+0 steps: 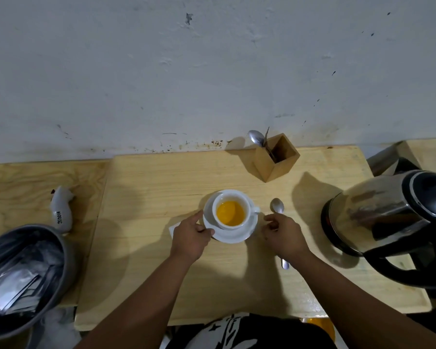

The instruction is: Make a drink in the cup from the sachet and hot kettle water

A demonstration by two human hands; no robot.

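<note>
A white cup (pixel 247 206) holding orange liquid (pixel 230 212) stands on a white saucer (pixel 233 236) in the middle of the wooden board. My left hand (pixel 190 236) grips the saucer's left rim, thumb on top. Under that hand lies a white sachet (pixel 173 229), mostly hidden. My right hand (pixel 283 235) is closed around a metal spoon (pixel 277 205) whose bowl points away from me and whose handle end shows behind my wrist. The steel kettle (pixel 388 217) with a black lid and handle stands at the right.
A wooden holder (pixel 275 157) with a spoon in it stands by the wall. A grey bin (pixel 25 268) with silvery wrappers is at the left, a small white device (pixel 62 210) behind it. The board's front edge is near my body.
</note>
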